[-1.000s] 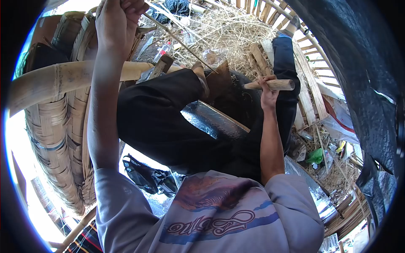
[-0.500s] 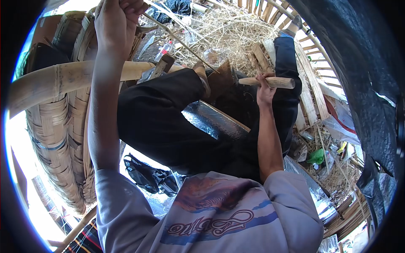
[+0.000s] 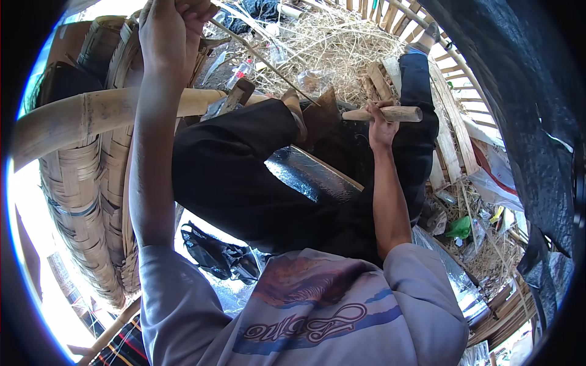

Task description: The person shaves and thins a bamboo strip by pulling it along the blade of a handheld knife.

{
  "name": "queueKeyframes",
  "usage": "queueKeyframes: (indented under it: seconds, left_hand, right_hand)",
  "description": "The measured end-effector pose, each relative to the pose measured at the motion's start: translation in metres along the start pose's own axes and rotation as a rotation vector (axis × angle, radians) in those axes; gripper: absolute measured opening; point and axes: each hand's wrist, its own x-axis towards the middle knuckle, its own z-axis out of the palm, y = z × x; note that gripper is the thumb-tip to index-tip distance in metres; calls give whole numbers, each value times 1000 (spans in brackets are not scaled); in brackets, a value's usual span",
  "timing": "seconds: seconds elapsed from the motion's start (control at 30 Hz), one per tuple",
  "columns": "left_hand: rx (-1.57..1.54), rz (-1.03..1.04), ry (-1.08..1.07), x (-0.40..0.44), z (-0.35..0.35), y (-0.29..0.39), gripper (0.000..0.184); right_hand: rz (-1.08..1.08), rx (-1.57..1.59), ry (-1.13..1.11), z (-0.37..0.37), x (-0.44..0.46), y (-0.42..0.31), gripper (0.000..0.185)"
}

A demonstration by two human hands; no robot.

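Observation:
My left hand, partly cut off by the top edge, has its fingers curled closed on a thin strip, which looks like split bamboo. From there the strip slants down to the right, its far end by a dark brown flat piece between my legs. Closed around a thick wooden handle, my right hand is above my outstretched leg. The handle lies nearly level and tapers at its left end. Whether a blade joins it, I cannot make out.
A thick bamboo pole crosses on the left, beside woven bamboo rolls. Straw and litter cover the ground ahead. Dark plastic sheeting hangs at the right. A shiny foil-like panel lies between my legs.
My right hand and the wooden handle have shifted slightly left and up. My left hand has barely moved and keeps its hold on the strip.

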Motion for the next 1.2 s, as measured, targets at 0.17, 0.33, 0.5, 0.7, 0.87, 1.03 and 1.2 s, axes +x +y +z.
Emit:
queueKeyframes:
  seconds: [0.17,0.33,0.5,0.7,0.87,1.03,1.2]
  left_hand:
    - [-13,-4,45,-3,-1,0,39]
    - [31,37,23,-2,7,0,37]
    - [-8,28,-62,1,-3,-1,38]
    - [36,-35,-5,4,-16,-6,33]
    - [-32,-22,-42,3,-12,-7,35]
    - [-69,16,-16,0,7,-11,38]
    - [-170,-48,-169,-4,-3,-6,43]
  right_hand:
    - [1,-34,49,-17,0,6,20]
    - [-80,-81,132,-30,7,-2,20]
    - [-23,69,26,-10,-1,-3,20]
    - [-42,-49,-22,0,-11,-2,20]
    - [-44,-58,1,8,-8,-5,18]
    - [-55,-104,-59,26,-6,7,17]
    - [-9,-182,-101,21,-12,24,18]
